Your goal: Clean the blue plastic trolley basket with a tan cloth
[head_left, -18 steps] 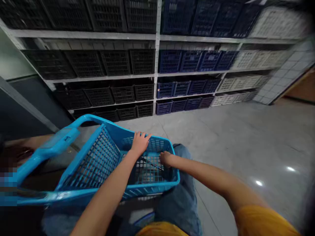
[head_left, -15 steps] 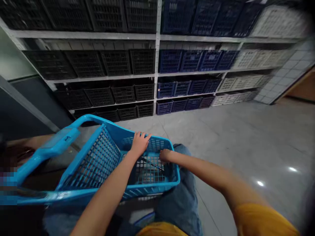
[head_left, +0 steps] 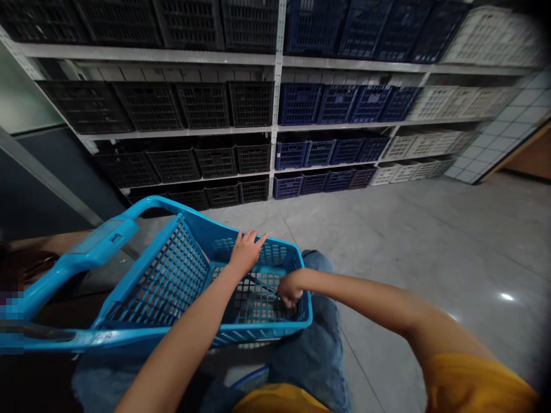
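Note:
A blue plastic shopping cart (head_left: pixel 267 326) with a lattice basket stands before my knees. My left hand (head_left: pixel 247 251) is closed over its far rim, fingers hooked across the edge. Down inside the basket's right end is my right hand (head_left: pixel 291 288), its fingers curled. Something dark shows just below those fingers, too hidden to name. A thin dark rod-like thing (head_left: pixel 262 284) lies on the basket floor, running toward my right hand; whether the two touch is unclear. The cart's handle (head_left: pixel 101 244) is at the left.
White metal shelving (head_left: pixel 275 132) faces me, filled with black crates (head_left: pixel 210 159), blue crates (head_left: pixel 300 103) and white crates (head_left: pixel 434 103). Grey concrete floor (head_left: pixel 387 229) spreads between shelves and cart. A white-tiled pillar (head_left: pixel 486 146) rises at the right. Dark panels (head_left: pixel 55 166) stand at the left.
My right hand has shifted toward me along the basket's right end and turned fingers-down. My left hand keeps its place on the far rim.

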`<action>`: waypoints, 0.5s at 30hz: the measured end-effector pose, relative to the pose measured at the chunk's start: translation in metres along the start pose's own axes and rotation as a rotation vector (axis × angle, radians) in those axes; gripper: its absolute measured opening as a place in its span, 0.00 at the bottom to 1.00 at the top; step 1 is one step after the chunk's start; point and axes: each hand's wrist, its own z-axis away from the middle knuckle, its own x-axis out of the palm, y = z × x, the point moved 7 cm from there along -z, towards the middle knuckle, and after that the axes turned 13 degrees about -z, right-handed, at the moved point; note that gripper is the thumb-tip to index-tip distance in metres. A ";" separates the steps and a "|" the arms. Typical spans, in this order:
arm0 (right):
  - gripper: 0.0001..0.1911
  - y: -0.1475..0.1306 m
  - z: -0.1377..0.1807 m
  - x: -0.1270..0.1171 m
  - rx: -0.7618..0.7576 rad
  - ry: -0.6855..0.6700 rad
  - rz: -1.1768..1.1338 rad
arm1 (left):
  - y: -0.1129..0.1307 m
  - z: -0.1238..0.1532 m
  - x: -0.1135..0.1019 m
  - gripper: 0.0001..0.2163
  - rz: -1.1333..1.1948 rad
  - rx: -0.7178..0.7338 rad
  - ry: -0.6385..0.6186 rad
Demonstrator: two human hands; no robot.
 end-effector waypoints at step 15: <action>0.08 0.013 0.046 -0.039 0.132 0.275 0.074 | 0.011 0.003 0.006 0.27 0.037 0.090 -0.009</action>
